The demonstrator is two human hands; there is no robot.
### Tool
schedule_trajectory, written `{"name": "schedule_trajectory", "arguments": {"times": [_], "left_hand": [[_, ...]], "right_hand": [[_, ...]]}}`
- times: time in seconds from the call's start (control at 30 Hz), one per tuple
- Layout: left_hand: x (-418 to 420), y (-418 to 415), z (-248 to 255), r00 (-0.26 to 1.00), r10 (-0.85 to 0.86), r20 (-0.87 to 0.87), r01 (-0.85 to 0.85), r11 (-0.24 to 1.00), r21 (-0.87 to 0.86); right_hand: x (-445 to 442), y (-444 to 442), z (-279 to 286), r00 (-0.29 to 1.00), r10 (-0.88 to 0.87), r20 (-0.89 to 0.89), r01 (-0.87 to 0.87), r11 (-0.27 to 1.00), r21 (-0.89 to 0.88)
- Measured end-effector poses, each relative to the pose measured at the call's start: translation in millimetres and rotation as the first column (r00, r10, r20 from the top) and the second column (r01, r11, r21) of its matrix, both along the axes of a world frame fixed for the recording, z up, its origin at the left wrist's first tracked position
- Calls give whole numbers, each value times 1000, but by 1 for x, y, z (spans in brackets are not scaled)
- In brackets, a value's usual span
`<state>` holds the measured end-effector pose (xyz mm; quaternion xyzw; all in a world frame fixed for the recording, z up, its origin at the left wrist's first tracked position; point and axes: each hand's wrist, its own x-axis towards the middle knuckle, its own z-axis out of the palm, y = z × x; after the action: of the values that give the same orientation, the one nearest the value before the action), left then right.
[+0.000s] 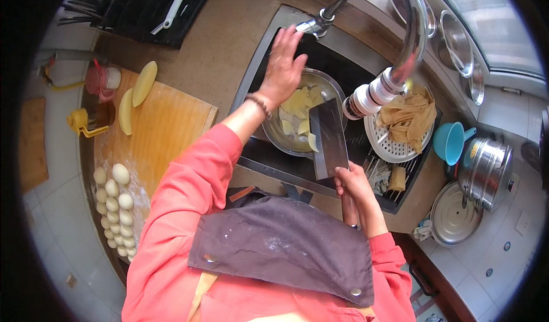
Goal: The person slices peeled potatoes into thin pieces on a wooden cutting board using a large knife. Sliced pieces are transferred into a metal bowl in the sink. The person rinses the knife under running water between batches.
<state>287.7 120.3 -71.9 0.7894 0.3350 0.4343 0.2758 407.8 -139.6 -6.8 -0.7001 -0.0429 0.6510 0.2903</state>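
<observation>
My right hand (355,184) grips a cleaver (329,140) near where its handle meets the broad blade. The blade lies over the right side of a metal bowl (273,137) in the sink, and a pale yellow slice (312,142) is at the blade's left edge. Yellow slices (302,101) lie inside the bowl. My left hand (284,65) reaches over the bowl's upper left rim, fingers apart, holding nothing; its fingertips are at the lever of the chrome faucet (317,24). Whether they touch the lever I cannot tell.
The faucet's spray head (364,101) hangs right of the bowl. A perforated tray (396,148) holds brown cloth-like material (409,116). On the left, a wooden board (171,120) carries two pale yellow wedges (145,84) and several dough balls (121,174). A blue ladle (448,144) and steamer pot (484,172) stand right.
</observation>
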Motion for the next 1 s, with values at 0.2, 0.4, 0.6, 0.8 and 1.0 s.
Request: {"name": "schedule_trajectory", "arguments": {"times": [0.2,0.4,0.6,0.8,1.0], "left_hand": [[8,49,10,962,-272,-22,269,960,-72],[-15,42,3,978,-210,12,210,971,-110],[-15,-85,-10,945,-327,-18,310,910,-276],[14,-140,-41,809,-512,-290,341,809,-478],[26,-113,-98,758,-421,-498,178,869,-462]], "right_hand": [[4,2,-5,996,-32,85,22,993,118],[5,11,-24,991,-85,105,56,966,253],[-14,35,-46,972,-224,-76,234,957,170],[-18,25,-24,924,-260,-280,293,953,81],[-14,2,12,927,-217,-306,250,966,72]]}}
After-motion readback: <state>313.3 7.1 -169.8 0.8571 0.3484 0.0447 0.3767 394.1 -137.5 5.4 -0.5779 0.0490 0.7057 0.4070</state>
